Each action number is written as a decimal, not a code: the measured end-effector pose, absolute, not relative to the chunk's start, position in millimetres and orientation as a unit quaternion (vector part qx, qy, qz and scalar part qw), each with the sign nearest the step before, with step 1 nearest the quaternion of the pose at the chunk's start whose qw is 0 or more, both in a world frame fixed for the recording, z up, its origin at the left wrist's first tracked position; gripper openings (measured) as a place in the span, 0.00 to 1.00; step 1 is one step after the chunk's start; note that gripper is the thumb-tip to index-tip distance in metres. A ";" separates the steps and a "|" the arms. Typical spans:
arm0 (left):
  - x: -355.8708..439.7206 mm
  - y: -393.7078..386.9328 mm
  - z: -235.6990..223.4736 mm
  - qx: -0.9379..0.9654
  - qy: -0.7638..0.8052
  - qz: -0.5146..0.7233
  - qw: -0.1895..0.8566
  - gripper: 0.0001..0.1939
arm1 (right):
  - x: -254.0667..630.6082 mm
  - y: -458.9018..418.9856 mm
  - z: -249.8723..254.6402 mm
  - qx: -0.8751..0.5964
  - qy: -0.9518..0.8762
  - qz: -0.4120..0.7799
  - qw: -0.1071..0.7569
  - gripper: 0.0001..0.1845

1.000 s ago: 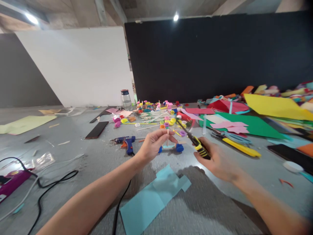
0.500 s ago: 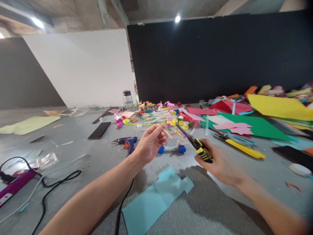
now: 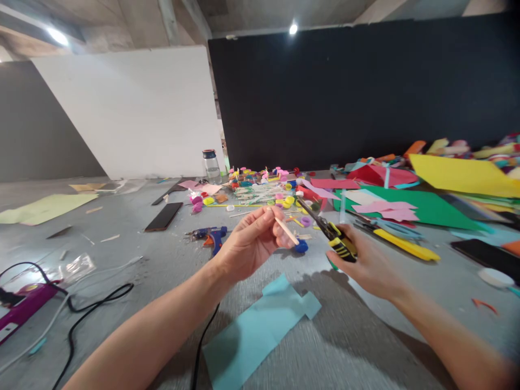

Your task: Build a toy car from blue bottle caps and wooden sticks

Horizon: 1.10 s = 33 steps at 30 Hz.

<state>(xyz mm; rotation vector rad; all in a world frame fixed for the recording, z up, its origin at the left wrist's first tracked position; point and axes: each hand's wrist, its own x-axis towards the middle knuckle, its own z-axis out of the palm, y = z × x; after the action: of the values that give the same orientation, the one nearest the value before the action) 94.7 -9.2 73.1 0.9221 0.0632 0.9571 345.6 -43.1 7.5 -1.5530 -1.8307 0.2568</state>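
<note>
Pinched in the fingers of my left hand [image 3: 255,241] is a short pale wooden stick [image 3: 286,231], its free end slanting down to the right. My right hand [image 3: 365,262] is wrapped round the yellow-and-black handles of a pair of pliers [image 3: 338,241], whose dark jaws point up and left, apart from the stick. Behind my left hand a blue bottle cap wheel [image 3: 301,246] shows; the rest of that small wheeled piece is mostly hidden. A cut light-blue paper piece [image 3: 260,336] lies on the table below both hands.
A blue glue gun [image 3: 211,236] lies left of my left hand. A phone [image 3: 164,216], a water bottle [image 3: 210,167] and many caps [image 3: 288,200] lie further back. At right are a yellow cutter [image 3: 406,245] and green paper [image 3: 442,208]. A purple power strip [image 3: 30,306] with cables is at left.
My left hand has moved slightly right and down and turned, so more of the stick shows. It now covers part of the wheeled piece. My right hand with the pliers has barely shifted.
</note>
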 end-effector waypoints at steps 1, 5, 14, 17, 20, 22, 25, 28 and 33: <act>94.7 -10.2 73.7 0.432 0.033 0.444 0.784 0.06 | 346.6 -41.5 6.8 -0.607 -0.705 0.092 0.355 0.21; 93.7 -13.4 75.0 0.477 0.055 0.449 0.753 0.07 | 359.0 -31.5 2.9 -0.652 -0.691 0.021 0.312 0.22; 89.9 -14.5 71.6 0.600 0.104 0.485 0.628 0.10 | 443.4 -6.0 -13.9 -0.773 -0.602 -0.047 0.194 0.22; 89.7 -11.7 70.9 0.627 0.097 0.498 0.591 0.08 | 461.1 1.1 -20.9 -0.791 -0.587 -0.035 0.172 0.25; 88.8 -8.7 71.5 0.653 0.104 0.509 0.551 0.09 | 464.4 4.9 -24.3 -0.796 -0.585 -0.014 0.157 0.26; 87.6 -6.5 71.7 0.665 0.117 0.516 0.527 0.10 | 461.3 4.1 -23.6 -0.793 -0.590 -0.007 0.151 0.27; 86.6 -2.9 72.1 0.659 0.139 0.544 0.500 0.09 | 453.6 -1.8 -18.1 -0.782 -0.604 -0.009 0.152 0.29; 87.2 0.3 74.0 0.632 0.157 0.567 0.504 0.06 | 442.3 -9.1 -8.8 -0.763 -0.622 -0.024 0.177 0.25; 89.1 5.8 73.8 0.594 0.172 0.572 0.539 0.01 | 396.2 -20.0 10.4 -0.670 -0.701 0.002 0.244 0.13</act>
<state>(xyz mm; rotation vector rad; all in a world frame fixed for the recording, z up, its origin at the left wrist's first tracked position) 89.1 5.8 73.8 1.4116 0.4098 1.3606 396.2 -20.0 10.4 -1.8308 -1.9154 0.0048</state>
